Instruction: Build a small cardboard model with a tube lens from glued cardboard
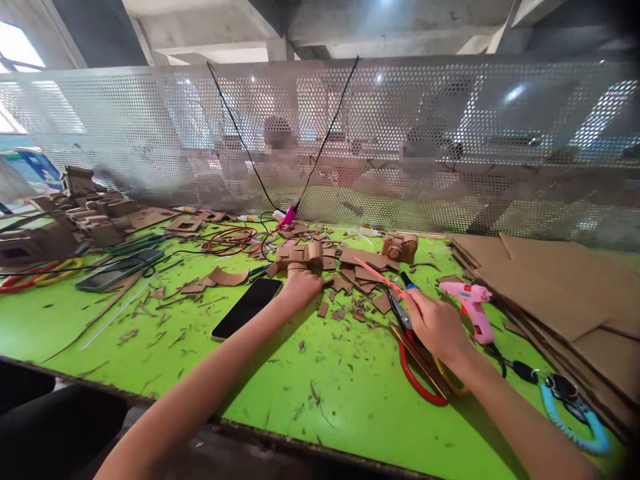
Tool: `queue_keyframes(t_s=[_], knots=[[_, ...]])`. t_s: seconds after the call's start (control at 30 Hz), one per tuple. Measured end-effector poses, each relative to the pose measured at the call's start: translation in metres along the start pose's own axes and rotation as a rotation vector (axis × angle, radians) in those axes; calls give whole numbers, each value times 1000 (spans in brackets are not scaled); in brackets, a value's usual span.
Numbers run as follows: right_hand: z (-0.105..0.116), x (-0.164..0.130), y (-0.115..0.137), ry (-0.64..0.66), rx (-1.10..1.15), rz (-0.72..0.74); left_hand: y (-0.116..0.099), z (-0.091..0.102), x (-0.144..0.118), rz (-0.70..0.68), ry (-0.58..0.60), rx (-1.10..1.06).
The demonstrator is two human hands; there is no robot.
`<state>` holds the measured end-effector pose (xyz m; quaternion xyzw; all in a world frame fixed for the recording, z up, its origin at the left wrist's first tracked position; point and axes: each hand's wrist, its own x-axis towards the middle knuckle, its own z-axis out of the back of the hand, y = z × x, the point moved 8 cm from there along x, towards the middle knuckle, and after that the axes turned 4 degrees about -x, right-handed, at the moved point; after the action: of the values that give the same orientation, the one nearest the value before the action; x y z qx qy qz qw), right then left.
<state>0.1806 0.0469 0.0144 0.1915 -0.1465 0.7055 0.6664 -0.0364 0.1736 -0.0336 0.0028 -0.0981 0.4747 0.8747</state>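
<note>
My left hand (303, 290) is closed on the near side of a small brown cardboard model (300, 255), which looks like a camera; its fingertips are partly hidden. In my right hand (435, 327) is a thin pink pencil (375, 272), pinched near its lower end and pointing away to the left. Beneath that hand lie scissors (420, 383) with red and yellow handles, beside a blue-and-black pen or marker (407, 280). A second cardboard camera (400, 247) stands further back. Cardboard scraps (357, 277) are scattered between the hands.
A black phone (247, 309) lies beside my left forearm. To the right are a pink glue gun (470, 300), stacked cardboard sheets (555, 280) and a turquoise coil (575, 427) with keys. Cardboard models (95, 213) crowd the far left. A perforated metal screen (320, 133) borders the green table (310, 387).
</note>
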Motion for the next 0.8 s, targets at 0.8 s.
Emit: queue_keyframes(t_s=[0.8], knots=[[-25,-8,-4,392,-60,-43,-64,-20,-6,-348,137,-139]])
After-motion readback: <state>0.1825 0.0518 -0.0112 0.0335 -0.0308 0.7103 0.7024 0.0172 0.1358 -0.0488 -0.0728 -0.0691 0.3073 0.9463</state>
